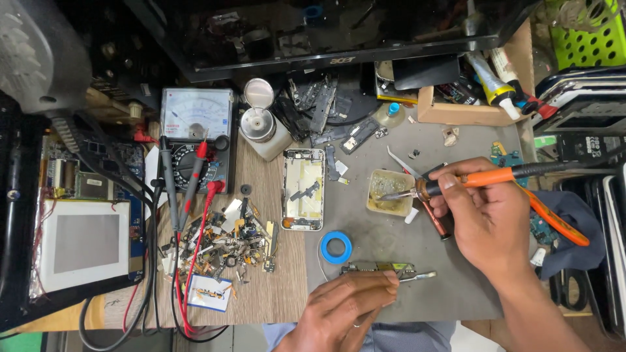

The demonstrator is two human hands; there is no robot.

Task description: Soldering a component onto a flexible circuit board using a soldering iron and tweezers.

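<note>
R hand (486,225) fingers pinch iron (476,179), tip in flux tub (390,192); L hand (349,306) fingers press board (378,268), long axis L-R, below-left of tip.

Circuit board (378,268) partly hidden under left-hand fingers (365,287)

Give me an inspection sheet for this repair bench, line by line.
Surface: grey mat over a wooden bench.
Job's things: soldering iron tip in small flux tub; circuit board and tweezers.
Clutter: open phone shell, blue tape ring, heap of small parts.
Grippers: right hand grips iron; left hand pins board.
Cables: multimeter probe leads.
Surroundings: monitor, green basket.
</note>
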